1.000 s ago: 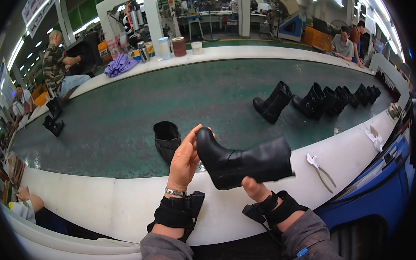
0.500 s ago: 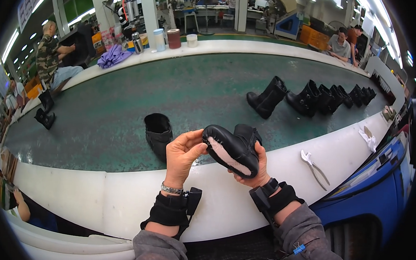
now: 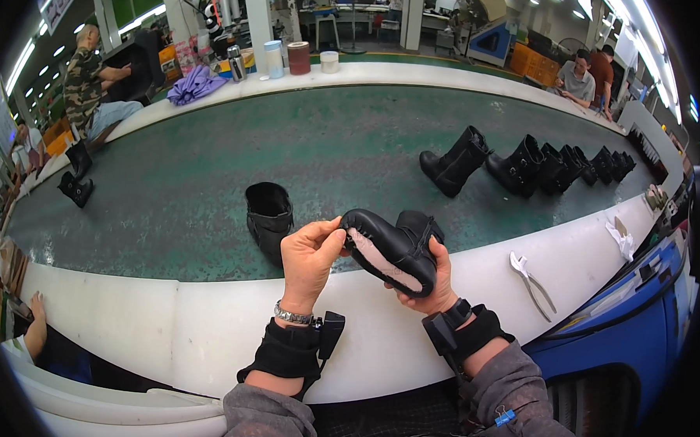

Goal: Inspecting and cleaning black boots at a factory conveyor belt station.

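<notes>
A black boot (image 3: 395,248) is held up over the near white edge, its underside tilted toward me, with a pale pinkish strip down the middle and gathered black edges around it. My right hand (image 3: 431,284) grips its heel end from below, thumb up along the side. At the toe end my left hand (image 3: 311,254) pinches the gathered edge between thumb and fingertips. Just beyond my left hand, a second black boot (image 3: 269,219) stands upright on the green belt, its open top showing.
Several black boots (image 3: 516,165) form a row at the right of the green belt (image 3: 291,138); two more (image 3: 76,187) are far left. Metal pliers (image 3: 531,286) lie on the white ledge (image 3: 127,310). People sit across the belt, and another person's hand (image 3: 36,314) shows at lower left.
The view has shifted slightly. Both my hands keep nearly the same hold on the boot. The other person's hand at lower left has risen toward the ledge.
</notes>
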Motion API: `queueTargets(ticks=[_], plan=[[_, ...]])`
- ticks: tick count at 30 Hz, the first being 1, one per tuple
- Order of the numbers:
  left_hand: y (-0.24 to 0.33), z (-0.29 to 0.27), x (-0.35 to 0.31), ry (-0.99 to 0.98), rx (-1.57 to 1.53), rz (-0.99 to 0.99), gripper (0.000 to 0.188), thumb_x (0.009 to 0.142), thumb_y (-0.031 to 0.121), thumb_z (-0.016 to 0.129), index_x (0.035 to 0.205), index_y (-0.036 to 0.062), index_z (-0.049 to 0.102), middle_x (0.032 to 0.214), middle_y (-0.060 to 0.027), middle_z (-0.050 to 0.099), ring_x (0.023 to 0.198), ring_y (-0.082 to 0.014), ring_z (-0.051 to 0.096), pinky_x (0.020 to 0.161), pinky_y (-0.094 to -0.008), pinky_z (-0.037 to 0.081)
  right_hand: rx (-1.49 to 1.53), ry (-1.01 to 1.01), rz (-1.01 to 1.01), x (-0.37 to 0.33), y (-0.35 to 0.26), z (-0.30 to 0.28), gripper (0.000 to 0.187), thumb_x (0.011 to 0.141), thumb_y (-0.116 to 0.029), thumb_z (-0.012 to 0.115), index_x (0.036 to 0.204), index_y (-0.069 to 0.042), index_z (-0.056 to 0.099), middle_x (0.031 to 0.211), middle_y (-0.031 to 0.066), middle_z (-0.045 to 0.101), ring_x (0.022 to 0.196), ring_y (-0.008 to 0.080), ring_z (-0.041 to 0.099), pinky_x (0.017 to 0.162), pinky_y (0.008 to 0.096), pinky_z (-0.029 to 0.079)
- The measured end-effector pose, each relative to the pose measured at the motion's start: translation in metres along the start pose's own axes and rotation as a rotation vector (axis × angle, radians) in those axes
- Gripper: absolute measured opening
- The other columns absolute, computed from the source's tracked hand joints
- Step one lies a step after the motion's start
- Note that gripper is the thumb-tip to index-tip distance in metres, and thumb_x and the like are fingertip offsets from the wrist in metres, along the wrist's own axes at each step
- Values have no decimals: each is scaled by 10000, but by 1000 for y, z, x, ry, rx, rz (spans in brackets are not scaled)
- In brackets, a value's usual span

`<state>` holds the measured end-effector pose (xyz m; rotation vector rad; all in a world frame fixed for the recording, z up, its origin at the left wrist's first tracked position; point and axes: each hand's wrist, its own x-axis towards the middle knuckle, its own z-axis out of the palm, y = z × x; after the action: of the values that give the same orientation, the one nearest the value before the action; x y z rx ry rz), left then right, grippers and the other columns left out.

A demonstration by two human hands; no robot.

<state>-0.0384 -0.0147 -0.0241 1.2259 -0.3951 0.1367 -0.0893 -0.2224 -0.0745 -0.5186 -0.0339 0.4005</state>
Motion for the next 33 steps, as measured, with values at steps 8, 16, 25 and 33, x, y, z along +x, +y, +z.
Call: queueTargets(ticks=[8,16,25,33], plan=[[1,-5,3,-31,-142,-95,203,876,37,598,1045,-55,663,886,-102,691,719,-123,646,647,-245,543,140,-66,137,1,0,-13,756,784,-700,492,1215,-84,569,924,173,671,680,291,676,332,272,472],[-1,0,0,-225,-276,-100,270,875,105,643,1109,-28,643,975,-77,686,850,-122,629,772,-260,511,270,-138,187,1,4,-5,775,797,-714,461,1271,-106,536,899,218,662,563,261,645,345,278,469],[8,2,-3,-351,-315,-170,327,862,146,663,1142,-18,621,1036,-68,660,949,-126,604,871,-275,477,336,-127,212,3,4,-1,766,802,-706,447,1294,-123,516,877,223,659,466,249,596,334,279,422],[5,-1,-1,-367,-357,-202,296,869,129,612,1121,-27,611,1014,-64,655,927,-123,599,884,-276,463,288,-79,179,3,5,-8,738,820,-679,447,1292,-116,515,923,182,675,448,237,602,316,276,428]])
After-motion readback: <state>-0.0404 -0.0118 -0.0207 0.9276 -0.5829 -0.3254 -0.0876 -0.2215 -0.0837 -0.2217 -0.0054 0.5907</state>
